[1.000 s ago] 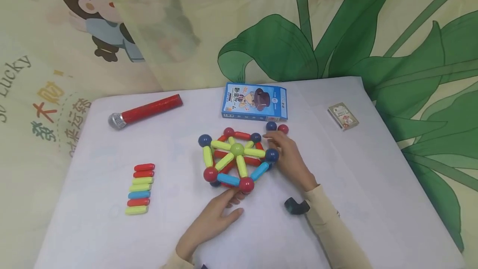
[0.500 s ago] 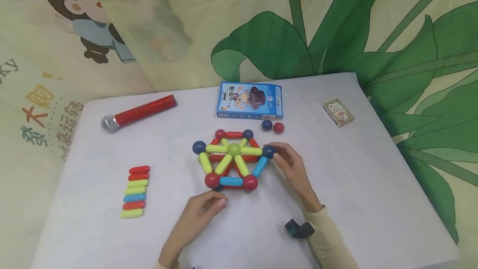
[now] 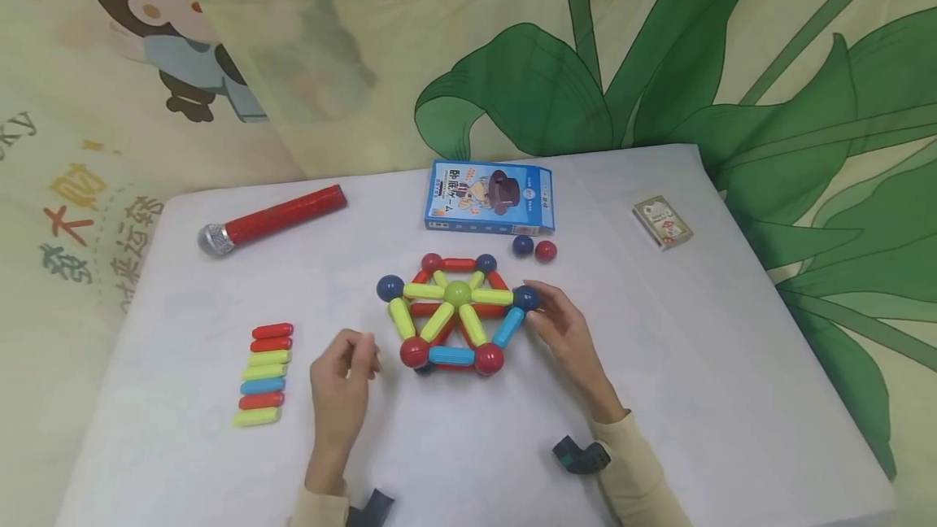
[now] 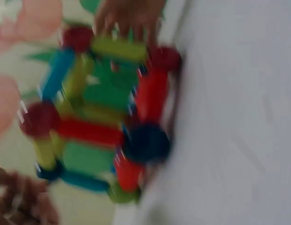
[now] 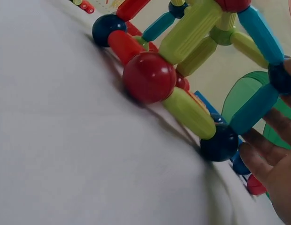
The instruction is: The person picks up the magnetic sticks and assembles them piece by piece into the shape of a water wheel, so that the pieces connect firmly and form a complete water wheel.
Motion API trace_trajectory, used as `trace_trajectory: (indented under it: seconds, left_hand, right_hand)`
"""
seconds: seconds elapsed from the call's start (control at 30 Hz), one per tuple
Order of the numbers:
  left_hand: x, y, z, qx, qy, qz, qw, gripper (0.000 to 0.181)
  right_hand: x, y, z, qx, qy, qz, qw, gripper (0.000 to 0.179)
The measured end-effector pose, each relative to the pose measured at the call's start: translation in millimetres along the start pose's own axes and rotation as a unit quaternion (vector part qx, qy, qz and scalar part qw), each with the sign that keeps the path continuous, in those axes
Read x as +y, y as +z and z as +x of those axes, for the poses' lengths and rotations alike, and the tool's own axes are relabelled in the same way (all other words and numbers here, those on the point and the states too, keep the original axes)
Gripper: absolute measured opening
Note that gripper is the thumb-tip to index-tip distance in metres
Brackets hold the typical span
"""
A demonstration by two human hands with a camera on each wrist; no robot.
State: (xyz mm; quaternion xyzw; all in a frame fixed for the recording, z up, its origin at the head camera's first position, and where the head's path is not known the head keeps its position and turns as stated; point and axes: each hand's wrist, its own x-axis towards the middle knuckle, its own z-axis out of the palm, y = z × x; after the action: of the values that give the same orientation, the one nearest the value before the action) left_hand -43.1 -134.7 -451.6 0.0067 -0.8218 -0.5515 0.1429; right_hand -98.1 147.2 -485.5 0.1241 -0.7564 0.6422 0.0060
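Observation:
A magnetic ball-and-stick model stands on the table, with a green ball at its top centre and yellow, blue and red rods between red and dark blue balls. My right hand is at its right side, thumb and finger pinching a dark blue corner ball; other fingers spread below it in the right wrist view. My left hand is off the model's left side, fingers loosely curled, nothing seen in them. The left wrist view is blurred; there the left hand shows at the lower left corner.
A column of loose red, yellow and blue rods lies to the left. Behind the model are a loose blue ball, a red ball and a blue card box. A red microphone and small box lie farther out.
My left hand has left the model's front edge and moved left and up, towards the loose rods. The right hand has moved down from the rear to the right corner ball. The model has turned slightly.

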Motion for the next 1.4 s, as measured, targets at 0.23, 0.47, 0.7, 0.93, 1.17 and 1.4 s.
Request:
trace_trajectory:
  seconds: [0.23,0.47,0.7,0.93,1.17,1.4]
  left_hand:
    - [-43.4,1.5,42.0,-0.147,-0.058,0.135,0.9782,0.044]
    - [-54.2,6.2,52.6,-0.155,-0.034,0.148,0.9761,0.031]
    - [-57.8,7.0,46.4,-0.133,-0.02,0.142,0.9807,0.026]
    - [-59.1,9.8,41.8,-0.083,-0.003,0.138,0.987,0.023]
    - [-58.9,11.6,39.7,-0.066,-0.001,0.123,0.9902,0.023]
    - [-58.2,10.8,39.5,-0.069,-0.005,0.116,0.9909,0.023]
  right_hand:
    - [14,4,-7.4,0.021,0.039,-0.116,0.9923,0.039]
    - [21,10,4.6,0.023,0.059,-0.194,0.9791,0.031]
    - [26,7,16.8,0.016,0.052,-0.213,0.9755,0.028]
    - [27,5,21.6,-0.004,0.042,-0.211,0.9766,0.029]
    - [28,5,22.5,-0.002,0.051,-0.196,0.9793,0.028]
    - [28,8,22.2,-0.003,0.037,-0.196,0.9798,0.032]
